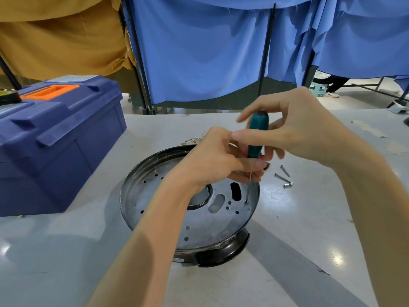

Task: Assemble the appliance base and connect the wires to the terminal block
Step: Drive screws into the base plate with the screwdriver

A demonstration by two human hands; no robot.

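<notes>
The base (pixel 217 227) sits mid-table, right under the hands: a holed metal plate on a black plastic shell, with the near edge tipped towards the camera. The screwdriver (pixel 257 134) stands almost upright with its tip on a screw (pixel 246 202) near the plate's right rim. The left hand (pixel 212 160) curls round the bottom of the handle and the shaft, steadying it, though motion blur makes the exact pinch hard to read. The right hand (pixel 294 127) has thumb and fingers closed lightly on the top of the teal grip, index finger lifted off. The base looks stiff and fairly light, and likely to skate or spin on the glossy table (pixel 332 218), so it is best held by the black shell or outer rim, since the cut-outs may be sharp. Loose bolts (pixel 283 177) lie just to the right, and a toolbox (pixel 59 140) stands well off to the left.
</notes>
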